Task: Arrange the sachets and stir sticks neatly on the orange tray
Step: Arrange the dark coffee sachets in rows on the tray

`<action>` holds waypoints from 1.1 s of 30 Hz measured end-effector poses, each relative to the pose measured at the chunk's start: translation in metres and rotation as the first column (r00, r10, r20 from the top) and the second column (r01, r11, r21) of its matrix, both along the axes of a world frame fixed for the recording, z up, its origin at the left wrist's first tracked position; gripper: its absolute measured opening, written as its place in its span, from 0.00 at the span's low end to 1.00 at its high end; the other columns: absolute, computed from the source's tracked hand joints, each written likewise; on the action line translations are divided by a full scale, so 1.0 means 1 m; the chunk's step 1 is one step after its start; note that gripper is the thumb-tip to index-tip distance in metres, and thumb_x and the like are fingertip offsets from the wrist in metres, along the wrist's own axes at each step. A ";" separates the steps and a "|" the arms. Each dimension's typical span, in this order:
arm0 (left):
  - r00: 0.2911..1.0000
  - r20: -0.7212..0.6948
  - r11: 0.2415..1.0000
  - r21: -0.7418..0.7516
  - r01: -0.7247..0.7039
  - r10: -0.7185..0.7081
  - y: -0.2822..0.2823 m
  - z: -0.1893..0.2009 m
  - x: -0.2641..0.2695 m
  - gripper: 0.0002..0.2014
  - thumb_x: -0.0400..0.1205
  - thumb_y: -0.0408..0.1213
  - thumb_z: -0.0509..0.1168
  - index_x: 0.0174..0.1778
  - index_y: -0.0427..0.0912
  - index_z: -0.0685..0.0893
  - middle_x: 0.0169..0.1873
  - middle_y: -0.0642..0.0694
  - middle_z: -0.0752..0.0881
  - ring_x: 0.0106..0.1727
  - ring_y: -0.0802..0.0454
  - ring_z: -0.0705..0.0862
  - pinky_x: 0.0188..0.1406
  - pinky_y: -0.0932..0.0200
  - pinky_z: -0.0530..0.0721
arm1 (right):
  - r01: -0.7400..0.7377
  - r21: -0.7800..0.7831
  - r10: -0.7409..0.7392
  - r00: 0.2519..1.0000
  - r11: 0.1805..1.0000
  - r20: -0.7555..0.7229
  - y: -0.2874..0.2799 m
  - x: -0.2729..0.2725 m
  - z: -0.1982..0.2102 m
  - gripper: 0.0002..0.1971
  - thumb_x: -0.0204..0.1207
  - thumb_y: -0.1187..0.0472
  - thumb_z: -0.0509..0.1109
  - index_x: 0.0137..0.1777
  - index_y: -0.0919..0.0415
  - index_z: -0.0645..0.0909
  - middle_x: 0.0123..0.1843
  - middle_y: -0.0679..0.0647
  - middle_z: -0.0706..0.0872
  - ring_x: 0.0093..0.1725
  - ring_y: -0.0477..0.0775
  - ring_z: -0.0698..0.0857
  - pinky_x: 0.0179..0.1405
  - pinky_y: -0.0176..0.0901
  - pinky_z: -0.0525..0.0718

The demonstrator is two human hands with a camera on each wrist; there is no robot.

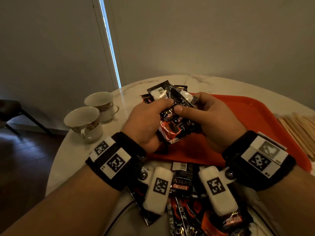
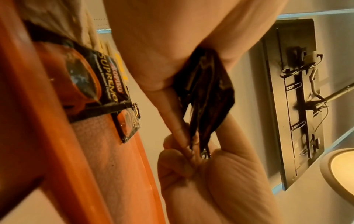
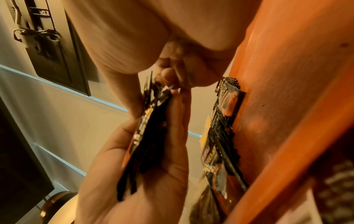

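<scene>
We hold a bunch of sachets up over the tray with both hands, left and right, fingers clamped on them, probably to square them up, while the sticks wait on the table.

My left hand and right hand pinch a black sachet bunch between them, above the tray. One Kopiko Supremo sachet lies on the tray. A wall-mounted screen's back shows behind.
</scene>
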State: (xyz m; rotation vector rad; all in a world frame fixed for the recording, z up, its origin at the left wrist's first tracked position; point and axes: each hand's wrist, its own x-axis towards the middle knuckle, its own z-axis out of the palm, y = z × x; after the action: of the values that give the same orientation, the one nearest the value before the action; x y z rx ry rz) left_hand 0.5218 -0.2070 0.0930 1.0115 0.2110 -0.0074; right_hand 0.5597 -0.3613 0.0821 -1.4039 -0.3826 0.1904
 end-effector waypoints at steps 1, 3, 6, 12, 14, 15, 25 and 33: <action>1.000 0.017 1.000 0.000 0.019 -0.019 0.001 -0.001 0.000 0.16 0.83 0.32 0.71 0.65 0.30 0.87 0.56 0.29 0.91 0.56 0.31 0.92 0.56 0.34 0.91 | -0.005 0.018 0.005 1.000 1.000 -0.004 -0.001 0.001 -0.001 0.28 0.63 0.56 0.85 0.60 0.68 0.83 0.59 0.75 0.87 0.56 0.77 0.89 0.57 0.77 0.85; 0.996 0.054 0.997 -0.015 0.077 -0.076 0.001 0.000 -0.003 0.22 0.79 0.33 0.73 0.70 0.31 0.85 0.62 0.29 0.90 0.60 0.30 0.91 0.58 0.35 0.90 | -0.023 0.039 0.023 1.000 0.999 -0.002 -0.002 0.002 -0.003 0.29 0.65 0.55 0.83 0.61 0.72 0.81 0.54 0.70 0.90 0.49 0.69 0.90 0.50 0.66 0.87; 0.982 0.075 0.985 -0.019 0.174 -0.172 -0.001 0.000 -0.006 0.23 0.76 0.28 0.70 0.69 0.30 0.85 0.55 0.31 0.91 0.53 0.34 0.93 0.51 0.40 0.93 | -0.049 0.072 0.049 0.999 0.996 -0.005 -0.002 0.002 -0.003 0.15 0.69 0.57 0.78 0.52 0.66 0.86 0.44 0.59 0.91 0.39 0.54 0.89 0.33 0.42 0.85; 0.978 -0.004 0.978 0.006 0.210 -0.210 0.003 0.000 -0.006 0.24 0.80 0.25 0.63 0.75 0.32 0.82 0.55 0.33 0.91 0.50 0.37 0.92 0.48 0.44 0.93 | -0.060 0.031 0.062 0.995 0.998 -0.081 -0.003 -0.001 -0.003 0.12 0.82 0.66 0.70 0.63 0.65 0.87 0.56 0.61 0.93 0.48 0.56 0.90 0.40 0.45 0.86; 0.980 0.001 0.980 0.000 0.198 -0.198 0.002 0.001 -0.006 0.27 0.76 0.29 0.65 0.74 0.32 0.82 0.56 0.33 0.90 0.52 0.36 0.92 0.53 0.43 0.92 | -0.026 0.026 0.029 0.995 0.999 -0.099 -0.002 0.001 -0.004 0.11 0.82 0.67 0.70 0.62 0.65 0.88 0.58 0.65 0.92 0.52 0.63 0.87 0.49 0.55 0.81; 0.983 0.002 0.983 -0.005 0.183 -0.183 0.001 0.001 -0.006 0.26 0.77 0.32 0.67 0.73 0.32 0.82 0.58 0.32 0.91 0.54 0.36 0.91 0.57 0.42 0.90 | -0.017 0.030 0.020 0.995 0.999 -0.102 -0.002 0.002 -0.004 0.10 0.82 0.67 0.70 0.60 0.64 0.88 0.57 0.66 0.92 0.52 0.65 0.87 0.51 0.59 0.80; 0.992 0.101 0.997 0.009 0.074 -0.075 0.001 0.006 -0.006 0.21 0.81 0.40 0.70 0.70 0.39 0.86 0.61 0.33 0.91 0.60 0.33 0.92 0.60 0.35 0.90 | 0.033 0.133 -0.028 0.999 0.991 -0.036 0.001 0.004 -0.005 0.12 0.80 0.72 0.71 0.62 0.68 0.83 0.46 0.62 0.93 0.39 0.55 0.91 0.37 0.46 0.90; 0.997 0.004 0.997 0.027 -0.071 0.071 0.015 0.000 0.005 0.08 0.88 0.30 0.63 0.52 0.33 0.88 0.45 0.38 0.95 0.37 0.43 0.94 0.28 0.55 0.90 | 0.136 0.202 -0.149 0.988 0.970 0.046 -0.005 0.008 0.002 0.09 0.83 0.75 0.66 0.53 0.62 0.84 0.32 0.47 0.89 0.26 0.44 0.84 0.24 0.39 0.83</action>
State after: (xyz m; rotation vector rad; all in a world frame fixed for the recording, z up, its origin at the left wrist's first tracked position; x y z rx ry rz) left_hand 0.5273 -0.1917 0.0933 1.0308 0.2448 0.0616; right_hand 0.5676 -0.3665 0.0837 -1.2362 -0.3398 -0.0088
